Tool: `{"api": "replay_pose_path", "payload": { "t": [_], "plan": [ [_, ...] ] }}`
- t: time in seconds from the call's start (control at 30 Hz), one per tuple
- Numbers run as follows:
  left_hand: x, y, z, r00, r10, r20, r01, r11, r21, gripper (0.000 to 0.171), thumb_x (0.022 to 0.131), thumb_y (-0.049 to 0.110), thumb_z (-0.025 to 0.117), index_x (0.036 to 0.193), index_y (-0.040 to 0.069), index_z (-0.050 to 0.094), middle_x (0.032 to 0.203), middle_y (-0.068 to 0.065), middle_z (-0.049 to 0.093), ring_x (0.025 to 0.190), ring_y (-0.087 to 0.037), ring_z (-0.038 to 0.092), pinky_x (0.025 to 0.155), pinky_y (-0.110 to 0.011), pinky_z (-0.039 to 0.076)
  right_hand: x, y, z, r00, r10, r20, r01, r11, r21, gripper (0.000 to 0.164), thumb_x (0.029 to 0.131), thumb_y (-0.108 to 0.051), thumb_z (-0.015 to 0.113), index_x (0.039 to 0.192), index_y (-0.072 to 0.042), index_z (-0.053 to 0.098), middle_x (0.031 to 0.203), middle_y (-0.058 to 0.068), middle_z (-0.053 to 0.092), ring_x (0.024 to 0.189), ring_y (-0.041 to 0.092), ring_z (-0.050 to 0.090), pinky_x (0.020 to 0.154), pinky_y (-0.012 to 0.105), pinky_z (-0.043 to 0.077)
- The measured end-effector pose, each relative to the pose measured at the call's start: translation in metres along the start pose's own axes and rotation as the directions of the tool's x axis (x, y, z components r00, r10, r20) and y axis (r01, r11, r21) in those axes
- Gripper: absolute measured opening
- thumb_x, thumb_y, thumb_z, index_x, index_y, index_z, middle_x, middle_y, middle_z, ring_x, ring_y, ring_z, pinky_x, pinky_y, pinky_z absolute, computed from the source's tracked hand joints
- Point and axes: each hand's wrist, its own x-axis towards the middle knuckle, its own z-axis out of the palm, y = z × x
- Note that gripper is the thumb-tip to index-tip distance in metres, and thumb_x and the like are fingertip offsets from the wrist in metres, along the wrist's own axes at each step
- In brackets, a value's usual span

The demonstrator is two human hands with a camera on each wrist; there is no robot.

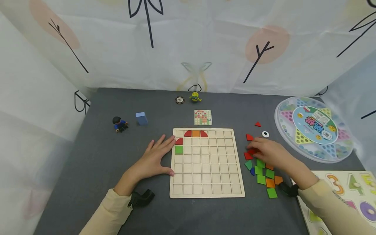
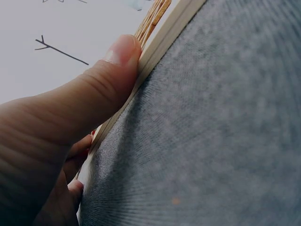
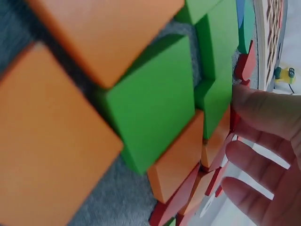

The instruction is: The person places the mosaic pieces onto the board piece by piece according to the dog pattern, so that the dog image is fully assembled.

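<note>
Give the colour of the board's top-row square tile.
The tile is orange, clearest in the head view.

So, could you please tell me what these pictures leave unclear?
Head view: whether the right hand grips any red pieces; its fingers hide the contact.
Head view: details on the small card, too small.
Head view: part of the number board, under the right sleeve and past the edge.
Right wrist view: the leftmost orange piece, cut by the edge.

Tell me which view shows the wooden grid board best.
The head view: it shows nearly the whole board, including five placed pieces. The left wrist view shows only an edge-on strip beside the left hand; the right wrist view, just a slanted sliver at upper right.
</note>
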Motion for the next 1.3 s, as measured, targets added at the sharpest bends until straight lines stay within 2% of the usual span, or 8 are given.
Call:
{"api": "replay_pose_path", "payload": {
  "t": [0.2, 0.33, 0.5, 0.63, 0.83, 0.97, 1.13, 1.3],
  "plan": [
    [0.000, 0.000, 0.000, 1.000, -0.002, 0.000, 0.002, 1.000, 0.002, 0.108, 0.054, 0.063, 0.066, 0.140, 0.019, 0.018, 0.146, 0.007, 0.010, 0.133, -0.023, 0.001, 0.100, -0.053, -0.001, 0.007, -0.007, 0.005, 0.996, 0.083, -0.038, -0.084, 0.995, -0.049, 0.030, 0.075, -0.021, 0.068, 0.103, -0.013, 0.063, 0.073, -0.006, 0.053, 0.058, 0.006, 0.042, 0.050, 0.023, 0.035],
    [0.000, 0.000, 0.000, 1.000, -0.004, 0.002, 0.004, 1.000, 0.002, 0.108, 0.054, 0.063, 0.066, 0.140, 0.020, 0.018, 0.146, 0.008, 0.010, 0.133, -0.023, 0.001, 0.100, -0.053, -0.001, 0.012, -0.010, 0.004, 0.992, 0.123, 0.014, -0.123, 0.992, 0.023, 0.037, 0.075, -0.015, 0.067, 0.111, -0.010, 0.059, 0.064, -0.008, 0.049, 0.053, 0.005, 0.040, 0.048, 0.022, 0.033],
    [0.000, 0.000, -0.001, 1.000, -0.005, 0.004, 0.005, 1.000, 0.000, 0.108, 0.054, 0.062, 0.066, 0.140, 0.020, 0.018, 0.146, 0.007, 0.010, 0.133, -0.023, 0.001, 0.100, -0.053, -0.001, 0.016, -0.009, 0.001, 0.994, 0.102, 0.041, -0.105, 0.992, 0.073, 0.032, 0.074, -0.007, 0.067, 0.105, -0.009, 0.061, 0.061, -0.010, 0.045, 0.051, 0.003, 0.037, 0.048, 0.020, 0.033],
    [0.000, 0.001, -0.001, 1.000, -0.008, 0.006, 0.008, 1.000, 0.005, 0.108, 0.054, 0.062, 0.066, 0.140, 0.019, 0.018, 0.146, 0.007, 0.010, 0.133, -0.023, 0.001, 0.100, -0.053, -0.001, 0.017, -0.009, 0.001, 0.995, 0.101, 0.008, -0.101, 0.995, 0.010, 0.024, 0.072, -0.018, 0.070, 0.095, -0.014, 0.063, 0.074, -0.007, 0.051, 0.055, 0.002, 0.041, 0.048, 0.021, 0.035],
    [0.000, 0.001, -0.001, 1.000, -0.010, 0.007, 0.010, 1.000, 0.005, 0.108, 0.054, 0.062, 0.067, 0.140, 0.019, 0.018, 0.146, 0.007, 0.011, 0.133, -0.023, 0.001, 0.100, -0.053, -0.001, 0.029, -0.019, 0.004, 0.991, 0.037, -0.129, -0.046, 0.997, -0.066, 0.021, 0.069, -0.026, 0.070, 0.083, -0.012, 0.061, 0.082, -0.001, 0.052, 0.055, 0.007, 0.043, 0.046, 0.023, 0.036],
    [0.000, 0.002, -0.002, 1.000, -0.007, 0.009, 0.007, 1.000, 0.007, 0.107, 0.055, 0.062, 0.067, 0.140, 0.019, 0.018, 0.146, 0.006, 0.011, 0.133, -0.023, 0.001, 0.100, -0.053, -0.001, 0.045, -0.041, 0.002, 0.985, 0.008, -0.174, -0.021, 0.997, -0.076, 0.020, 0.071, -0.029, 0.066, 0.081, -0.013, 0.060, 0.076, -0.002, 0.051, 0.057, 0.009, 0.043, 0.052, 0.026, 0.038],
    [-0.001, 0.002, -0.004, 1.000, -0.005, 0.001, 0.005, 1.000, 0.001, 0.107, 0.054, 0.060, 0.068, 0.140, 0.018, 0.019, 0.146, 0.006, 0.011, 0.133, -0.023, 0.001, 0.100, -0.053, -0.001, 0.079, -0.091, -0.002, 0.979, -0.072, -0.189, 0.062, 0.996, -0.057, 0.016, 0.071, -0.026, 0.064, 0.082, -0.015, 0.061, 0.076, -0.006, 0.054, 0.061, 0.008, 0.044, 0.058, 0.027, 0.040],
    [0.000, 0.000, -0.001, 1.000, 0.005, -0.007, -0.005, 1.000, 0.000, 0.107, 0.055, 0.062, 0.067, 0.140, 0.018, 0.019, 0.146, 0.006, 0.012, 0.133, -0.023, 0.001, 0.100, -0.054, -0.001, 0.115, -0.144, 0.010, 0.978, -0.174, -0.116, 0.164, 0.983, -0.087, 0.013, 0.071, -0.026, 0.063, 0.080, -0.017, 0.060, 0.072, -0.009, 0.051, 0.063, 0.007, 0.045, 0.057, 0.025, 0.037]
  ]
}}
